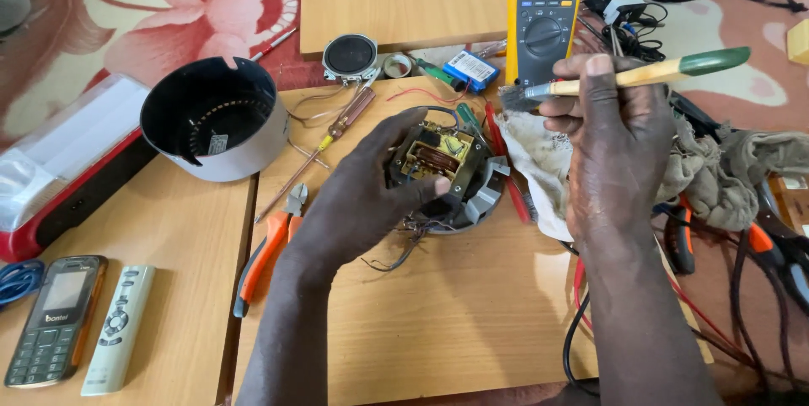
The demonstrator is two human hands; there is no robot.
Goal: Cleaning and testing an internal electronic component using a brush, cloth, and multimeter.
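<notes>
The round circuit assembly [442,172], with its copper-wound coil and yellow-green board, sits near the middle of the wooden desk [438,313], loose thin wires trailing from its lower edge. The person's left hand [362,195] cups it from the left, thumb and fingers closed around its rim, so that grip is clamped on the assembly. The right hand [611,145] is closed on a paintbrush [628,77] with a pale wooden handle and green end; its bristles hover just above and to the right of the board, not touching it.

Just right of the assembly lies a dirty white rag [535,157]. Left of it rest orange-handled pliers [270,250] and a long screwdriver [324,141]. Further off stand a black and grey cylindrical housing [215,120], a small speaker [350,56] and a yellow multimeter [543,14].

The likeliest trouble is the bristles catching the fine wires and pulling a joint loose, since they hang unsupported. A firm stroke could also tip the assembly if the left hand slackens.
</notes>
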